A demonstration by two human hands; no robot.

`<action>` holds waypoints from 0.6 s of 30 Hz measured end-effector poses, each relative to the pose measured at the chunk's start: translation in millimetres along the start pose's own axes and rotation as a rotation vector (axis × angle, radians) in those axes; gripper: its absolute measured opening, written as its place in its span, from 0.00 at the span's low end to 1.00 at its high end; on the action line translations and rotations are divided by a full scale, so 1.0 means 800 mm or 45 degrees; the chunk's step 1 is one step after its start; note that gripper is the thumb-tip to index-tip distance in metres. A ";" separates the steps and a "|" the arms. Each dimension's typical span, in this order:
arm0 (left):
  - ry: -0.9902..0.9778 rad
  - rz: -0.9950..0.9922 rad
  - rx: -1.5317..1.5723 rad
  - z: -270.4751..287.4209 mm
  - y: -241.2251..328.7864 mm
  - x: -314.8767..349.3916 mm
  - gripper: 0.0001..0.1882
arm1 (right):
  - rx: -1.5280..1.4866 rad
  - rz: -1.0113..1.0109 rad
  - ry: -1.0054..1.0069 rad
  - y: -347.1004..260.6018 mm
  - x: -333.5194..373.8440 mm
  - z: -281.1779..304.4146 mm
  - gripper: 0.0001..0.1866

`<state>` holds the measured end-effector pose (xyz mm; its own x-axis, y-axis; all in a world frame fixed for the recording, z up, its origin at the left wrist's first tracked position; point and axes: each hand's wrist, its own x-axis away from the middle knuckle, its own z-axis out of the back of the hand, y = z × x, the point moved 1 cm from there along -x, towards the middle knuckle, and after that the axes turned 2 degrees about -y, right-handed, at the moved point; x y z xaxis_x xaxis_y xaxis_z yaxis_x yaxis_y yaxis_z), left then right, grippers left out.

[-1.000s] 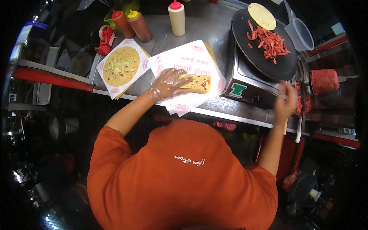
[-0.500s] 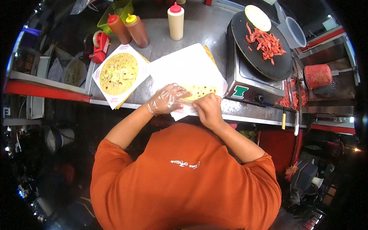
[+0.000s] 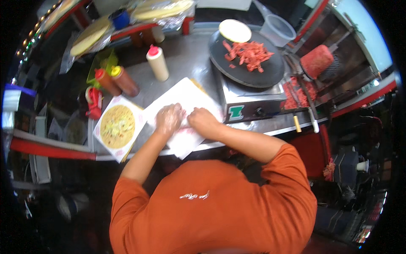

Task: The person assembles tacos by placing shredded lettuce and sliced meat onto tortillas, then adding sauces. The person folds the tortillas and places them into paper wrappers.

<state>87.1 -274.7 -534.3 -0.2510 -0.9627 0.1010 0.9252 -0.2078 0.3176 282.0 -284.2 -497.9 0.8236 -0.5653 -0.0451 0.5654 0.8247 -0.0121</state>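
Since the frame half a second earlier, the hands had moved closer together and the rolled flatbread had gone from view around them, behind fingers and white paper [image 3: 184, 92]. The paper lay on the steel tabletop [image 3: 146, 95]. The gloved left hand [image 3: 169, 118] curled down on it; the bare right hand [image 3: 204, 122], just beside, had its fingers bent inward against it. Whether either had paper or roll firmly pinched, I couldn't tell. Left of them lay a topped flatbread [image 3: 117, 127]; to the right, a black griddle [image 3: 249, 79] carried red meat strips [image 3: 249, 55].
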 end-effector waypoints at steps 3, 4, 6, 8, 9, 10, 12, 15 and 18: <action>0.398 -0.509 -0.093 0.005 0.002 0.041 0.23 | -0.283 -0.120 -0.199 0.027 -0.019 0.004 0.08; 0.448 -0.577 -0.180 0.003 0.003 0.047 0.23 | -0.431 -0.184 -0.190 0.033 -0.022 0.006 0.08; 0.589 -0.699 -0.347 -0.005 0.005 0.048 0.23 | -0.524 -0.196 -0.197 0.036 -0.022 0.009 0.09; 0.223 -0.443 -0.281 -0.013 0.000 0.032 0.26 | -0.500 -0.160 0.018 0.029 -0.014 0.010 0.13; 0.193 -0.364 -0.254 -0.016 -0.002 0.027 0.27 | -0.378 -0.154 0.081 0.022 -0.009 0.008 0.12; 0.103 -0.306 -0.286 -0.018 -0.004 0.020 0.28 | -0.262 -0.140 0.120 0.012 -0.004 0.005 0.12; 0.195 -0.328 -0.201 -0.014 -0.009 0.022 0.28 | -0.165 -0.101 0.098 0.001 0.002 -0.005 0.10; -0.178 -0.119 -0.199 0.001 -0.027 0.042 0.25 | -0.126 -0.113 0.169 0.000 -0.001 -0.017 0.10; 0.677 -0.348 -0.255 0.026 -0.042 0.111 0.18 | -0.222 -0.066 0.115 0.008 -0.009 -0.020 0.07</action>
<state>27.8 -349.9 -516.4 -0.3573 -0.8140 -0.4579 0.8961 -0.4371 0.0777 278.8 -274.4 -513.6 0.7819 -0.6099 -0.1291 0.5842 0.7892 -0.1895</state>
